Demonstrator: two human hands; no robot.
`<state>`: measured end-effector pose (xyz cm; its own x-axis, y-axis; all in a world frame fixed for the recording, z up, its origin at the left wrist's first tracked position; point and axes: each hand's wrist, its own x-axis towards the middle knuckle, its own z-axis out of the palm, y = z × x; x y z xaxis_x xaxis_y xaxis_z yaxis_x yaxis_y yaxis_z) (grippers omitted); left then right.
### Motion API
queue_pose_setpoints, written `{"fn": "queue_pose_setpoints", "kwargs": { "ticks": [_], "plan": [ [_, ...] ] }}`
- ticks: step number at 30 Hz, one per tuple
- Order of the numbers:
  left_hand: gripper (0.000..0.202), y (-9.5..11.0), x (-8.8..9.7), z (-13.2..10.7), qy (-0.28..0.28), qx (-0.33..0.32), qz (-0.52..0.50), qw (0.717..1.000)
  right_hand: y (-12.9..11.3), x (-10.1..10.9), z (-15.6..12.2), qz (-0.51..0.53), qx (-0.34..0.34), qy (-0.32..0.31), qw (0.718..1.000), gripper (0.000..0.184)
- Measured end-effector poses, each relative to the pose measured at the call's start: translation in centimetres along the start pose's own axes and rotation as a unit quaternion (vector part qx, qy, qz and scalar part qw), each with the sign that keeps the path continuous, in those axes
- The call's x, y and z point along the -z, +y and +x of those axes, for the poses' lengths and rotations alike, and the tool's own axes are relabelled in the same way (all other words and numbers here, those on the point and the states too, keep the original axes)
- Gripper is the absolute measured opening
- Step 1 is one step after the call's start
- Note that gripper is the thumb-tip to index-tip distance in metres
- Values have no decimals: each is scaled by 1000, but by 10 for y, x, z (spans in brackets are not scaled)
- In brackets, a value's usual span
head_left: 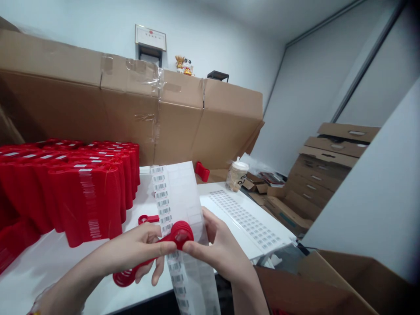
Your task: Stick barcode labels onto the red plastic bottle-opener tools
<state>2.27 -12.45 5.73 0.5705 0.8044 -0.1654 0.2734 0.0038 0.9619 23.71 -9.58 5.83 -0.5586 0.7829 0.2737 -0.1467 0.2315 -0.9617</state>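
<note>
My left hand (144, 249) is closed round a stack of red plastic pieces (154, 251), thumb pressed near its round end. My right hand (216, 245) pinches the same round end, its fingers also against a long sheet of barcode stickers (177, 197) that stands up between the hands and hangs down past the table edge. One column of barcodes runs down the sheet's left side; the other squares look peeled off.
Tall stacks of red plastic pieces (85, 192) with barcode labels fill the left of the white table (49, 262). Another barcode sheet (249, 221) lies at right, a lidded drink cup (236, 176) behind it. Cardboard walls (177, 118) behind, flat boxes (328, 166) stacked right, an open box (328, 284) near me.
</note>
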Motion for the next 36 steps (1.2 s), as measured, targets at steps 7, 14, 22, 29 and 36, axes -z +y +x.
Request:
{"fn": "queue_pose_setpoints", "kwargs": {
  "ticks": [7, 14, 22, 29, 36],
  "plan": [
    [38, -1, 3, 2, 50, 21, 9, 998, 3, -14, 4, -73, -17, 109, 991, 23],
    [44, 14, 17, -11, 326, -81, -36, 941, 2, -21, 4, -60, 8, 174, 983, 29],
    [27, 36, 20, -2, 425, -213, -127, 871, 3, -35, 4, -105, 27, 158, 981, 24],
    [17, 39, 18, -7, 456, -255, -168, 836, 4, -39, 3, -163, 54, 163, 971, 16],
    [18, 39, 22, -8, 446, -242, -179, 843, 8, -41, 5, -202, 68, 179, 960, 17]
  ]
}}
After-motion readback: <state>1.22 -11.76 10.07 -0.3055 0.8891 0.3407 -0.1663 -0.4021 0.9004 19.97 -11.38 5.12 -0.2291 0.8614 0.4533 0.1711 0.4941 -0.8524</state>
